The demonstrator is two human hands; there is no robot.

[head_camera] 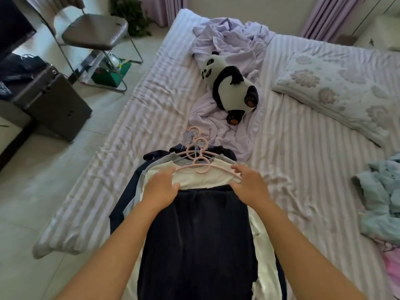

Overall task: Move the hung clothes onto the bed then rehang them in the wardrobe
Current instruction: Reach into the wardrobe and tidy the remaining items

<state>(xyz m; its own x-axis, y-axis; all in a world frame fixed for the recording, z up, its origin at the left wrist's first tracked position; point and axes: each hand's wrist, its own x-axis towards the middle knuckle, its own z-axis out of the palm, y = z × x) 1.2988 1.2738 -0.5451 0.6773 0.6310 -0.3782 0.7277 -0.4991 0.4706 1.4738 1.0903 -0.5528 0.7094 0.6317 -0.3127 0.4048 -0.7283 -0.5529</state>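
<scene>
Our left hand (161,188) grips the left shoulder of the white shirt (201,180), with the fingers curled over the cloth and the end of the pink hanger (202,167). Our right hand (249,187) holds the right end of the same hanger, fingers bent around it. A dark garment (197,239) lies on top of the shirt, below our hands. Under them more clothes are stacked, and their hanger hooks (193,137) point toward the middle of the bed (303,169). The whole pile lies on the striped sheet near the bed's edge. Farther away a toy panda (231,87) lies on a crumpled purple blanket (229,42), with a flowered pillow (337,87) at the right.
</scene>
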